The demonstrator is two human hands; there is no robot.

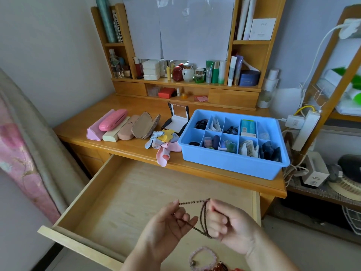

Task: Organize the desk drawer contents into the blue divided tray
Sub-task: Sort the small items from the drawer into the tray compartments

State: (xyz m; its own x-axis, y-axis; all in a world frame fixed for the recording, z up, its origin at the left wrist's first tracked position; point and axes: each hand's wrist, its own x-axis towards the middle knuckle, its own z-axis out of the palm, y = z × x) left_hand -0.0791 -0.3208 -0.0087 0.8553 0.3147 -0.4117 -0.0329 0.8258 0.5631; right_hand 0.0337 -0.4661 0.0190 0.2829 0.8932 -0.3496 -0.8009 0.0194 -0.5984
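Both hands gripped the dark bead strand [203,218] over the open drawer [136,192]: my left hand [172,223] pinched one end, my right hand [224,222] held the coiled loops. Blue tray [230,163] lay ahead and right on the counter [125,145], nearer my right hand, long axis running left-right. Pink bracelet [203,257] still sat in the drawer's near edge.

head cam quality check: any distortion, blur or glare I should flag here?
Head view: strong wide-angle bowing, the right shelf post leans inward and the drawer front splays; soft, even daylight with weak shadows; mild glare on the taped paper sheets; both hands and the bead strand fairly sharp; blue tray contents soft, small items hard to identify.
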